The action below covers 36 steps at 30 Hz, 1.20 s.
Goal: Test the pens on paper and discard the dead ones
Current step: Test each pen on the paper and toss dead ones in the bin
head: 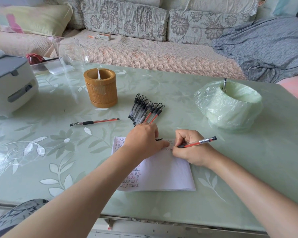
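My right hand [190, 146] grips a red pen [199, 142] with its tip down on the white paper [167, 170], which carries rows of written marks. On the paper's upper part, my left hand [144, 140] presses flat, and a small black cap [159, 139] shows just past its fingers. A bunch of several black and red pens [145, 110] lies beyond the hands. One red pen [94, 122] lies alone to the left. A small bin [230, 107] lined with a green bag stands at the right, one pen [224, 85] sticking out of it.
A bamboo pen holder [101, 87] stands behind the pens. A glass jug [70, 54] and a white appliance [9, 83] occupy the far left. The table [41, 152] has a green leaf-patterned cover. A sofa with cushions and a grey cloth runs behind.
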{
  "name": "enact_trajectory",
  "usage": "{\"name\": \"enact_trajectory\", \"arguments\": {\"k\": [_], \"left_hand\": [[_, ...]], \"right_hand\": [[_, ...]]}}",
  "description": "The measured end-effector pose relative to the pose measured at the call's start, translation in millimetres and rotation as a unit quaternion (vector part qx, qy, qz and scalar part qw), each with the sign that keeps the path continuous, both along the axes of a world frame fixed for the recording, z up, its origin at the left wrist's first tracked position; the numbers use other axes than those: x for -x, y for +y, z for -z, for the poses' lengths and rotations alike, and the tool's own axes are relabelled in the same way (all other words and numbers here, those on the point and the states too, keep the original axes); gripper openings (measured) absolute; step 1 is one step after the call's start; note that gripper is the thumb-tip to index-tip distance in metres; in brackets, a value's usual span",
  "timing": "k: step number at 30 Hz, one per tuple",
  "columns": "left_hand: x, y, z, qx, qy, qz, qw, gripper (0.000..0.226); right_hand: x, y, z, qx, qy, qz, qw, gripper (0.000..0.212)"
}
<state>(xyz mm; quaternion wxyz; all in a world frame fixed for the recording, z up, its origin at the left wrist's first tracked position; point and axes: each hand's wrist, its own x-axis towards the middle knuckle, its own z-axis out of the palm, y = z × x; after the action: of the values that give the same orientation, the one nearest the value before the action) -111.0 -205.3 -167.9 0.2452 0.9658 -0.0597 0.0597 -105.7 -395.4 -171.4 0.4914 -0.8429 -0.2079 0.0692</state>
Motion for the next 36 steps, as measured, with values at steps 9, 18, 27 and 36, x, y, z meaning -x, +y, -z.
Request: {"name": "enact_trajectory", "arguments": {"k": [9, 18, 27, 36], "left_hand": [[1, 1, -1, -0.007, 0.009, 0.007, 1.0, 0.045], [-2, 34, -23, -0.004, 0.078, 0.087, 0.993, 0.029], [-2, 34, -21, -0.009, 0.038, 0.098, 0.994, 0.013], [-4, 39, -31, 0.052, 0.026, 0.08, 0.995, 0.013]], "right_hand": [[-1, 0, -3, -0.099, 0.058, 0.057, 0.992, 0.024], [0, 1, -9, -0.112, 0.091, 0.081, 0.986, 0.025], [-3, 1, -25, -0.208, 0.163, 0.054, 0.963, 0.046], [-10, 9, -34, -0.042, 0.036, 0.047, 0.997, 0.032]]}}
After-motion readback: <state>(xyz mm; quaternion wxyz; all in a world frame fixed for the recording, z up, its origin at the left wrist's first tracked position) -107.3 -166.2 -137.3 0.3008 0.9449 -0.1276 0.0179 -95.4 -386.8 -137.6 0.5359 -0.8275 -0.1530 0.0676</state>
